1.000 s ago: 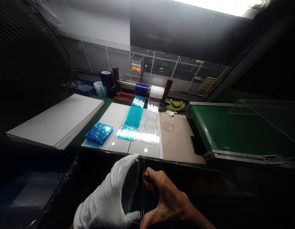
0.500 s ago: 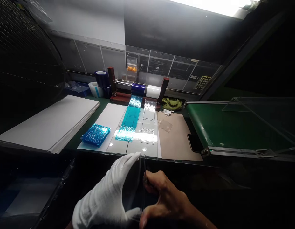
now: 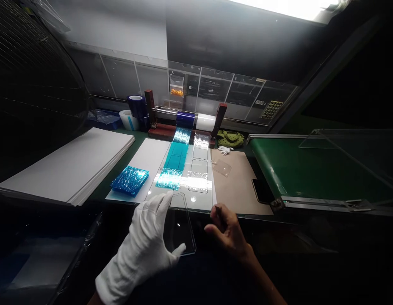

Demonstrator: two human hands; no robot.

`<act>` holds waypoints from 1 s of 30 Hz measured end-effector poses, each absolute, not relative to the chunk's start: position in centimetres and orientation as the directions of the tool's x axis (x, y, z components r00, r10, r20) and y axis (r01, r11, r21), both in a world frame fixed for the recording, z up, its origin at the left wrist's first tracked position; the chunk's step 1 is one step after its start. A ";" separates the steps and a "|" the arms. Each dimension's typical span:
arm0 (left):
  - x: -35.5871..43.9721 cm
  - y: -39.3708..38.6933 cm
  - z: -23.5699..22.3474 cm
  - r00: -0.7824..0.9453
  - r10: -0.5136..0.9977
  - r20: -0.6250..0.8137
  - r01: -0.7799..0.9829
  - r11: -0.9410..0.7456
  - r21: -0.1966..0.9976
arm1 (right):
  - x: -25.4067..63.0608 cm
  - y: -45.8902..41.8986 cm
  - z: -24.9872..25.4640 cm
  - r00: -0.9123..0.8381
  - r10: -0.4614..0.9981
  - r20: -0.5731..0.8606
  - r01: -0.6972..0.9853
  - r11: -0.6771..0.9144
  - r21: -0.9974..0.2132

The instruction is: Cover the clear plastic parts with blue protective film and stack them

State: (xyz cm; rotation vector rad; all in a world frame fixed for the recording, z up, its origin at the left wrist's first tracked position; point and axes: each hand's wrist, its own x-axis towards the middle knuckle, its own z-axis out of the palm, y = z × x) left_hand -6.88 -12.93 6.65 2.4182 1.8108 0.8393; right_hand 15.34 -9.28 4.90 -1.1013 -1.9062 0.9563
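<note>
My left hand (image 3: 145,237), in a white glove, grips a clear plastic panel (image 3: 181,232) by its edges, fingers at the top and thumb at the bottom. The panel is tilted in front of the table edge. To its right, apart from the panel, my bare right hand (image 3: 228,231) has its fingers curled in; whatever they hold, if anything, is too dark to make out. Beyond the hands, a strip of blue film (image 3: 176,156) and a strip of clear film (image 3: 200,163) run down from rolls over a sheet with black rectangle outlines.
A stack of blue-filmed pieces (image 3: 130,181) lies left of the strips, near a pile of white sheets (image 3: 66,163). Another clear panel (image 3: 222,168) rests on brown paper (image 3: 237,190). A phone (image 3: 261,191) sits beside the green conveyor belt (image 3: 298,173). Tape rolls (image 3: 129,120) stand behind.
My right hand has come away from the clear panel and moved up and right. My left hand has turned the panel so more of its face shows.
</note>
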 end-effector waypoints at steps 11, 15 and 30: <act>-8.8 -13.7 4.2 0.223 0.965 -0.139 0.056 0.130 0.990 | 22.8 2.7 -6.2 -0.137 0.984 -0.111 0.969 0.111 -0.219; -8.7 -13.8 2.7 0.528 0.826 -0.198 -0.516 0.496 0.698 | 22.9 3.1 -5.8 -0.151 0.986 -0.065 0.975 0.139 -0.171; -4.8 -7.9 1.0 0.656 0.749 -0.093 -0.690 0.645 0.330 | 10.0 -3.4 3.9 -0.775 0.624 0.100 0.514 0.715 -0.475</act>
